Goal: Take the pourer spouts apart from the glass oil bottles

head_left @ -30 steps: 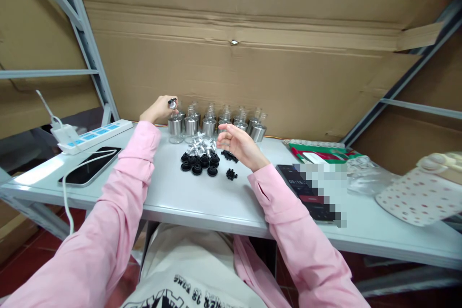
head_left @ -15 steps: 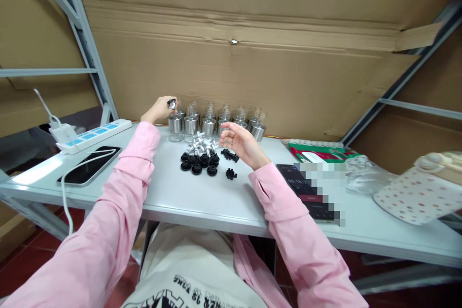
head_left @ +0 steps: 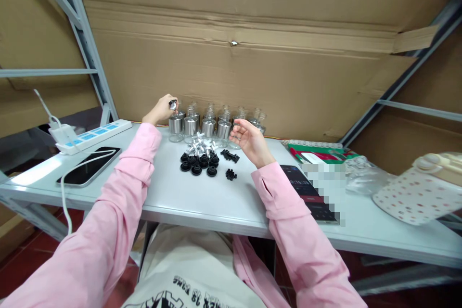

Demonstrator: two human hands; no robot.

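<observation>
At the left end of the bottle rows, my left hand [head_left: 163, 109] is closed on a small black and silver part [head_left: 173, 104], above a glass bottle with a metal band [head_left: 176, 125]. My right hand [head_left: 251, 142] hovers palm inward with fingers apart, holding nothing, in front of the bottles on the right. Several more banded glass bottles [head_left: 208, 126] stand along the back. Before them lie a pile of silver cross-shaped parts [head_left: 199, 145], several round black caps [head_left: 196, 169], black strip-like parts [head_left: 230, 156] and a cluster of tiny black pieces [head_left: 231, 174].
A white power strip [head_left: 97, 135] and a phone with a cable [head_left: 90, 167] lie on the left. To the right are another phone [head_left: 306, 192], a green and red packet [head_left: 321, 152], clear plastic [head_left: 364, 180] and a dotted white item [head_left: 415, 190]. Cardboard [head_left: 252, 77] stands behind.
My right hand has moved slightly to the right, uncovering a bottle it partly hid. My left hand has shifted very slightly and still holds the small part.
</observation>
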